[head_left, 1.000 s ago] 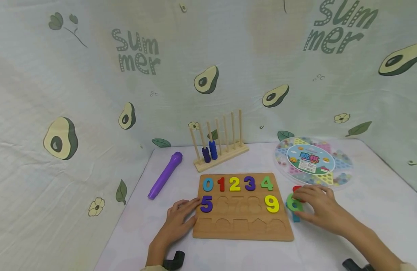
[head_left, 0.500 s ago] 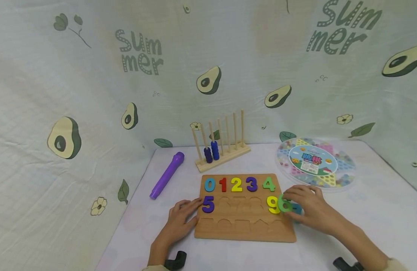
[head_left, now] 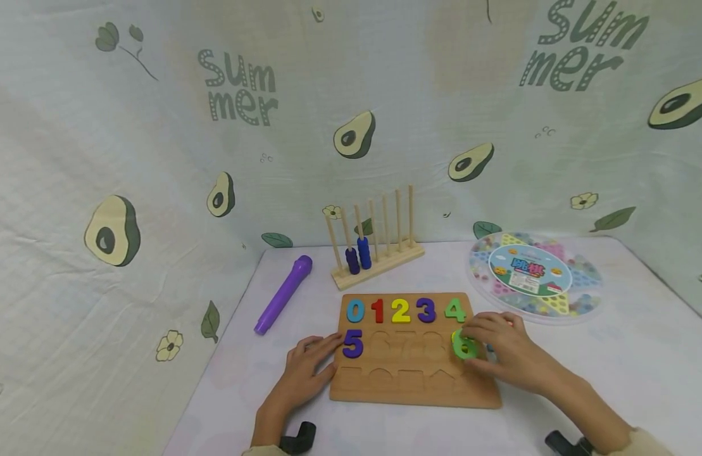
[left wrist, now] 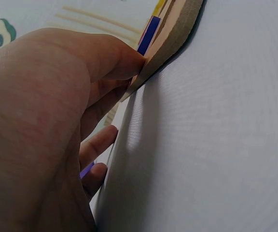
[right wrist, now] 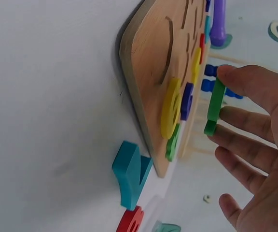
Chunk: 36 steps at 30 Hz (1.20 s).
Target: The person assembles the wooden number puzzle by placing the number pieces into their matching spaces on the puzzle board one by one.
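A wooden number board (head_left: 413, 385) lies on the table, with coloured numerals 0 to 5 in its recesses. My left hand (head_left: 302, 370) rests beside its left edge, thumb and index fingertips at the edge, near the purple 5 (head_left: 353, 344). My right hand (head_left: 507, 348) pinches a green number 6 (head_left: 463, 345) between thumb and fingers, above the board's right part. In the right wrist view the green 6 (right wrist: 215, 104) is raised clear of the board. The yellow 9 (right wrist: 170, 108) sits on the board below, mostly covered by the green piece in the head view.
Beside the board's right edge lie a teal numeral (right wrist: 129, 174) and a red numeral (right wrist: 131, 220). Behind stand a wooden peg rack (head_left: 379, 265) with blue beads and a round game box (head_left: 584, 304). A purple toy microphone (head_left: 283, 295) lies at the left.
My right hand has lifted the green 6 from beside the board and carried it left, over the yellow 9. My left hand stays at the board's left edge.
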Motion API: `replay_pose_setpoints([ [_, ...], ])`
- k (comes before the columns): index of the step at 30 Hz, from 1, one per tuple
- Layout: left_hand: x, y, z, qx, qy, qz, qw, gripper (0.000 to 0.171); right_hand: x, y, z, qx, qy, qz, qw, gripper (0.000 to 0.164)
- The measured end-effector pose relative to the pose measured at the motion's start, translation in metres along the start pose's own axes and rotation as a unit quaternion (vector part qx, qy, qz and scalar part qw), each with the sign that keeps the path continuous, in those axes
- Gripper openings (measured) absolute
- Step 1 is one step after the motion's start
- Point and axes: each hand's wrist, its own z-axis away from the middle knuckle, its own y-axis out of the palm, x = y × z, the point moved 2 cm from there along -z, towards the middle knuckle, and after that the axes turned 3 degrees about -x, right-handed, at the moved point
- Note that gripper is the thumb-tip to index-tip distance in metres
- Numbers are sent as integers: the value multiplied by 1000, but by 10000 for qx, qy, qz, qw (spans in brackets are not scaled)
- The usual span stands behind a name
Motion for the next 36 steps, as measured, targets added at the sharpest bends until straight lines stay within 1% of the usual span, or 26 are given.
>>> replay_pose_setpoints([
  [4, 0, -1, 1, -19, 18, 5, 10000, 50, 4, 5, -5, 185, 91, -75, 9998, 41],
  [8, 0, -1, 1, -7, 17, 33, 10000, 50, 9, 11, -10, 273, 138, 3, 9995, 39],
  [13, -1, -1, 0, 81, -38, 87, 9999, 51, 14, 17, -14, 190, 26, -52, 9998, 36],
  [22, 1, 0, -1, 155, -84, 24, 9998, 52, 22, 23, -21, 348, 47, -350, 9988, 35],
  [30, 2, 1, -1, 126, -82, -3, 9999, 52, 28, 29, -27, 384, -204, -326, 9985, 35],
  [36, 0, -1, 1, 58, -13, -12, 10000, 51, 30, 34, -33, 545, -154, -349, 9978, 34],
])
